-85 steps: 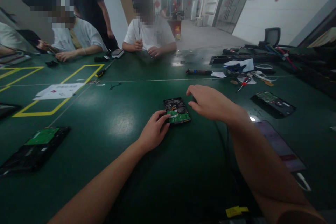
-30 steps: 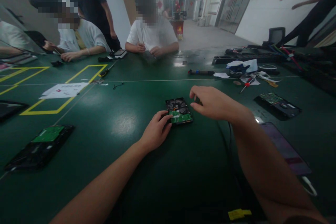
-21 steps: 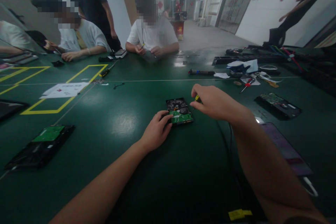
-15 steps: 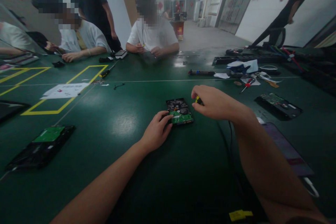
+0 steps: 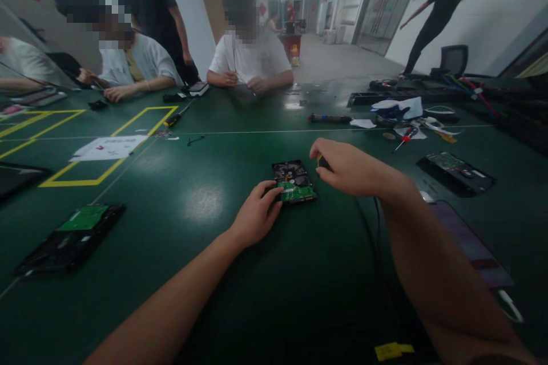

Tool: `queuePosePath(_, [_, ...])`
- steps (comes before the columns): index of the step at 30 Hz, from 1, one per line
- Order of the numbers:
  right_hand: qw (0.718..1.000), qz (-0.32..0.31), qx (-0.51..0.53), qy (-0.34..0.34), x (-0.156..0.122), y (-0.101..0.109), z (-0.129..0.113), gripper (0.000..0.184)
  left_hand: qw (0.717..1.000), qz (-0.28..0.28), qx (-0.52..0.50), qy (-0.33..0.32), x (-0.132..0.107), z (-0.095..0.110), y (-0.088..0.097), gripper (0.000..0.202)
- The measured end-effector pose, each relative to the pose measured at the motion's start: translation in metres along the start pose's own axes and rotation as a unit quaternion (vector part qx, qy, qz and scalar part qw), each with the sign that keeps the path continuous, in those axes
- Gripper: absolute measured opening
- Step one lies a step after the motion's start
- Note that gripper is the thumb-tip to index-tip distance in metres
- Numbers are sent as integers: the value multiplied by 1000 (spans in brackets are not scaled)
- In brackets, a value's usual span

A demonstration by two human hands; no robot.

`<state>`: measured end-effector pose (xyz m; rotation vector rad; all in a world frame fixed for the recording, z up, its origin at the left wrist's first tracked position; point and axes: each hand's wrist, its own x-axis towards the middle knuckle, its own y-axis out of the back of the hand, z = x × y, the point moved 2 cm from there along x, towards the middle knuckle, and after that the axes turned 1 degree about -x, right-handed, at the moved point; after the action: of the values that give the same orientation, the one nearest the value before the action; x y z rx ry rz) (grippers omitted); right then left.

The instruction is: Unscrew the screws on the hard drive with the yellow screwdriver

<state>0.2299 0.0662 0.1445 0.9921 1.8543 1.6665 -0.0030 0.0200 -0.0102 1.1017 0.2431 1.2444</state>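
Resting left hand: the left hand (image 5: 257, 214) lies low on the dark green tabletop (image 5: 205, 274) with the forearm stretched forward. The fingers are loosely bent and not closed, and the fingertips (image 5: 276, 190) touch the near left corner of the black hard drive with a green circuit board (image 5: 295, 181).
Right hand: the right hand (image 5: 351, 170) is raised a little, with the wrist bent to the left. Its fingers are curled tight around a small dark tool with a yellow spot (image 5: 322, 161), and most of the tool is hidden.
Writing: the white paper sheet (image 5: 107, 147) far to the left carries a red mark; its print is too small to read.
Drive position: it lies flat on the tabletop, circuit board up, between both hands. The left hand touches it, and the right hand is just beside its far right corner.
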Motion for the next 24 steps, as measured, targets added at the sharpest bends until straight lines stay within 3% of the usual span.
queuePosePath(7, [1000,2,-16,-27,1,-1,5,20,1000,-5,-3,-3,0,-2,-1,39])
queuePosePath(17, [996,14,90,7,6,-2,17,22,1000,0,3,-8,0,-3,-2,38])
queuePosePath(20, [989,-16,145,7,9,-4,24,17,1000,-4,4,-4,0,-3,-2,38])
queuePosePath(24, [966,-46,253,-20,9,-5,30,25,1000,2,3,-5,0,-3,-2,38])
